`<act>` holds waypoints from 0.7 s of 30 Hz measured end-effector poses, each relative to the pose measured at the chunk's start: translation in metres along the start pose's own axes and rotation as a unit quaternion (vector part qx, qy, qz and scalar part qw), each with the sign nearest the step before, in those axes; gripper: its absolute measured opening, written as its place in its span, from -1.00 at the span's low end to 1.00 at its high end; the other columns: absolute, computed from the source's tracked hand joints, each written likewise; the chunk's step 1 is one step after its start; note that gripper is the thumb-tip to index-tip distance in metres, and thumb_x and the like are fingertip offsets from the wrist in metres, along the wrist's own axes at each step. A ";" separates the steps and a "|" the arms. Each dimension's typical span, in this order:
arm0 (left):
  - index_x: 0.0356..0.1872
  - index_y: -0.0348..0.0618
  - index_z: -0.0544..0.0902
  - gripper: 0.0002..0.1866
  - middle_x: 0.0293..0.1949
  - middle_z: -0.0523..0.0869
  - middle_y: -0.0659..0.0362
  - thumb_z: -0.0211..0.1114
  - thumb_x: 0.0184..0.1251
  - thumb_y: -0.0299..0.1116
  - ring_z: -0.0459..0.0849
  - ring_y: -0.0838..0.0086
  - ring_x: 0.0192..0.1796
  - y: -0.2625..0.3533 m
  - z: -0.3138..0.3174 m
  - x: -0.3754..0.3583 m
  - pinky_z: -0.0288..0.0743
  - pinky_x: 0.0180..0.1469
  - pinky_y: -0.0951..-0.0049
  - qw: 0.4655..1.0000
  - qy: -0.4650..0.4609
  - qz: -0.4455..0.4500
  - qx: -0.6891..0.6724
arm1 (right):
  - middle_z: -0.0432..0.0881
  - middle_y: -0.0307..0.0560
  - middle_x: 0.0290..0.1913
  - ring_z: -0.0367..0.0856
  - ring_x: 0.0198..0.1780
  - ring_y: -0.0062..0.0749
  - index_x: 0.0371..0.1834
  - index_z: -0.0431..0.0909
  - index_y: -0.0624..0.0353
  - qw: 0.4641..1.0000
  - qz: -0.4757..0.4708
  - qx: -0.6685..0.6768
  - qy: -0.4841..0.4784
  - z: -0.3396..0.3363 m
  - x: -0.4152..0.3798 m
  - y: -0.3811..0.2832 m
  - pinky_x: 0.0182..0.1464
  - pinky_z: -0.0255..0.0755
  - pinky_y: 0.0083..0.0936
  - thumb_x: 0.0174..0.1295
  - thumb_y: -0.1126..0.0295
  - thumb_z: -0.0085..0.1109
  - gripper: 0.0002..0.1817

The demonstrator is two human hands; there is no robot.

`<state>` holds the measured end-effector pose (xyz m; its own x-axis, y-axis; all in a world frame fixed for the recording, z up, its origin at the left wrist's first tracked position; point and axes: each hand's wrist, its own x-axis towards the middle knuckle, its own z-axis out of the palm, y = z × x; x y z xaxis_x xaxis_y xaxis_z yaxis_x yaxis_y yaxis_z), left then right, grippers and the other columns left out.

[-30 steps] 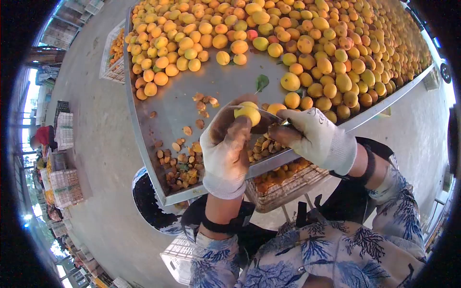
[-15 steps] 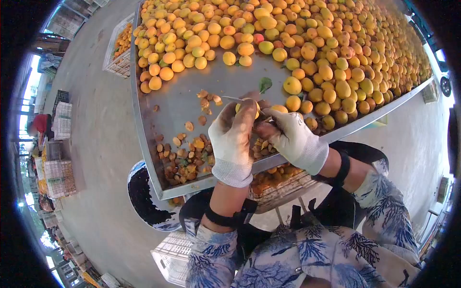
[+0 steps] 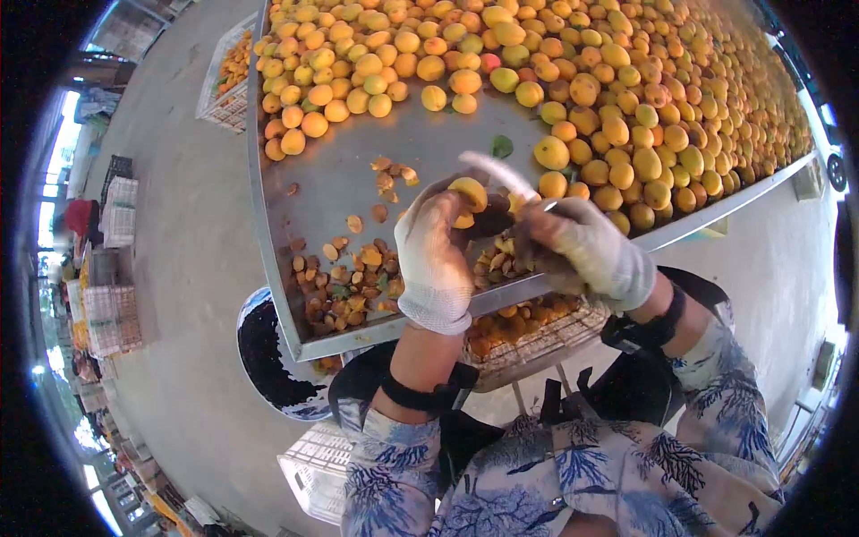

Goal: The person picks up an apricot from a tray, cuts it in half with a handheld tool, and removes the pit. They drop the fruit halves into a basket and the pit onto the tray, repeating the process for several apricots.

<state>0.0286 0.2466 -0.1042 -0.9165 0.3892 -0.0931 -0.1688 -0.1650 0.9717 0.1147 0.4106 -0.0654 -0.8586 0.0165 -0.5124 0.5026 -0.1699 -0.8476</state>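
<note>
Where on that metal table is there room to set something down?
Bare metal shows on the table between its left rim and the small clump of pits, and from there to the leaf. It's crowded with whole fruit beyond and rightward, and with scraps near the left hand.

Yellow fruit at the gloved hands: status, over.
White-gloved left hand gripping yellow fruit, apparently cut open. White-gloved right hand holding curved silvery knife. Green leaf on grey metal table, clear of hands.
</note>
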 end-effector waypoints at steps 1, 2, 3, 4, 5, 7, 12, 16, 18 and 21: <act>-0.05 -0.42 0.65 -0.68 -0.19 0.71 0.07 0.02 0.36 -0.42 0.67 0.46 -0.16 0.001 -0.002 0.003 0.53 -0.05 0.46 0.998 -0.019 -0.025 -0.052 | 0.60 -0.36 -0.39 0.43 -0.47 -0.72 -0.12 0.64 0.28 1.000 0.000 -0.004 -0.003 -0.002 0.003 -0.001 -0.45 0.32 -0.69 0.27 -0.11 0.23 -0.43; -0.05 -0.42 0.65 -0.68 -0.19 0.71 0.07 0.02 0.36 -0.42 0.67 0.46 -0.16 0.003 0.001 0.001 0.53 -0.05 0.46 0.998 -0.016 -0.025 -0.054 | 0.60 -0.36 -0.41 0.47 -0.45 -0.69 -0.10 0.64 0.27 0.994 -0.067 -0.044 0.074 -0.005 0.005 -0.002 -0.42 0.37 -0.64 0.22 0.03 0.32 -0.53; -0.05 -0.45 0.63 -0.65 -0.14 0.70 0.03 -0.01 0.39 -0.39 0.67 0.39 -0.12 0.011 0.009 -0.004 0.56 -0.03 0.39 0.995 -0.022 -0.055 -0.081 | 0.61 -0.36 -0.42 0.50 -0.44 -0.67 -0.08 0.63 0.26 0.976 -0.132 -0.081 0.153 -0.009 0.005 -0.001 -0.39 0.43 -0.60 0.16 0.17 0.42 -0.59; -0.04 -0.48 0.61 -0.63 -0.09 0.69 -0.01 -0.05 0.42 -0.36 0.68 0.32 -0.09 0.014 0.015 -0.007 0.59 0.00 0.33 0.990 -0.032 -0.086 -0.106 | 0.61 -0.36 -0.42 0.50 -0.44 -0.67 -0.08 0.63 0.26 0.976 -0.128 -0.078 0.160 -0.010 0.006 -0.001 -0.39 0.43 -0.60 0.16 0.17 0.42 -0.59; -0.04 -0.48 0.61 -0.63 -0.09 0.69 -0.01 -0.05 0.42 -0.36 0.68 0.32 -0.09 0.010 0.016 -0.008 0.59 0.00 0.33 0.989 -0.042 -0.092 -0.105 | 0.62 -0.35 -0.43 0.51 -0.44 -0.64 -0.10 0.63 0.26 0.953 -0.197 -0.157 0.168 -0.008 0.007 -0.002 -0.37 0.45 -0.56 0.15 0.23 0.42 -0.63; -0.05 -0.50 0.60 -0.67 -0.07 0.69 -0.04 -0.02 0.37 -0.44 0.68 0.31 -0.07 -0.004 0.012 -0.010 0.59 0.00 0.34 0.971 -0.121 0.082 0.187 | 0.66 -0.30 -0.42 0.54 -0.43 -0.56 -0.12 0.64 0.28 0.919 -0.285 -0.215 0.165 -0.006 0.010 0.004 -0.32 0.50 -0.51 0.15 0.36 0.40 -0.71; -0.03 -0.48 0.59 -0.69 -0.11 0.69 0.00 0.03 0.31 -0.51 0.70 0.34 -0.08 -0.006 0.013 -0.025 0.59 -0.05 0.38 0.984 -0.177 0.012 0.004 | 0.67 -0.27 -0.38 0.57 -0.32 -0.62 -0.13 0.64 0.30 0.991 -0.035 -0.086 0.096 -0.016 -0.005 -0.011 -0.21 0.51 -0.56 0.16 0.41 0.36 -0.74; 0.02 -0.49 0.55 -0.67 -0.16 0.70 0.00 0.09 0.33 -0.46 0.72 0.36 -0.12 -0.009 0.013 -0.032 0.63 -0.11 0.37 0.964 -0.170 -0.176 -0.104 | 0.65 -0.26 -0.39 0.58 -0.38 -0.62 -0.15 0.65 0.29 0.986 -0.089 -0.122 0.065 -0.016 -0.014 -0.001 -0.33 0.50 -0.62 0.13 0.41 0.38 -0.75; 0.00 -0.48 0.56 -0.67 -0.11 0.70 0.01 0.11 0.33 -0.43 0.70 0.35 -0.08 -0.013 0.010 -0.037 0.59 -0.02 0.38 0.973 -0.183 -0.138 -0.036 | 0.65 -0.27 -0.40 0.57 -0.43 -0.62 -0.21 0.65 0.30 0.997 -0.033 -0.050 0.052 -0.015 -0.022 -0.006 -0.41 0.47 -0.64 0.16 0.40 0.37 -0.78; 0.01 -0.44 0.56 -0.68 -0.11 0.70 0.00 0.16 0.33 -0.42 0.71 0.30 -0.07 -0.003 0.018 -0.041 0.59 0.01 0.33 0.969 -0.163 -0.175 -0.065 | 0.67 -0.23 -0.39 0.58 -0.46 -0.60 -0.26 0.65 0.31 0.978 -0.074 -0.016 0.196 -0.010 -0.026 -0.004 -0.41 0.47 -0.67 0.25 0.26 0.31 -0.72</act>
<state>0.0729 0.2471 -0.0992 -0.6350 0.7041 -0.3178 -0.5125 -0.0761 0.8553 0.1356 0.4213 -0.0499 -0.8205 0.4155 -0.3927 0.3852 -0.1058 -0.9168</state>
